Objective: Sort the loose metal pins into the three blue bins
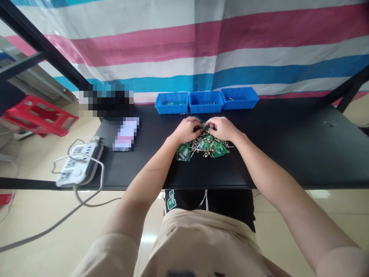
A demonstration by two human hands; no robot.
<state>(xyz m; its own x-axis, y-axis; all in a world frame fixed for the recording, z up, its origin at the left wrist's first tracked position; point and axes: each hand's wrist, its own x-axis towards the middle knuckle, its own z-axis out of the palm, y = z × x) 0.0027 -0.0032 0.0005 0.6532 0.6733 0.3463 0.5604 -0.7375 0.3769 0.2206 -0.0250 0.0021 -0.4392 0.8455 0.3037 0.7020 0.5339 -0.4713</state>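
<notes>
A pile of small metal parts and green plastic packets (206, 145) lies on the black table (282, 142). At the pile's back left edge is my left hand (188, 130), its fingers curled down onto the parts. My right hand (221, 128) bends in from the other side, its fingertips close to the left ones at the back of the pile. What either hand pinches, if anything, is too small to make out. Behind the hands stand a left blue bin (172, 109), a middle blue bin (206, 109) and a right blue bin (240, 104), each with small items inside.
A white power strip (79, 163) with grey cables sits at the table's left end, near a phone (126, 134) and a blurred dark object (111, 104). Small bits (330, 124) lie at the far right. A red stool (42, 115) stands left of the table; striped sheeting hangs behind.
</notes>
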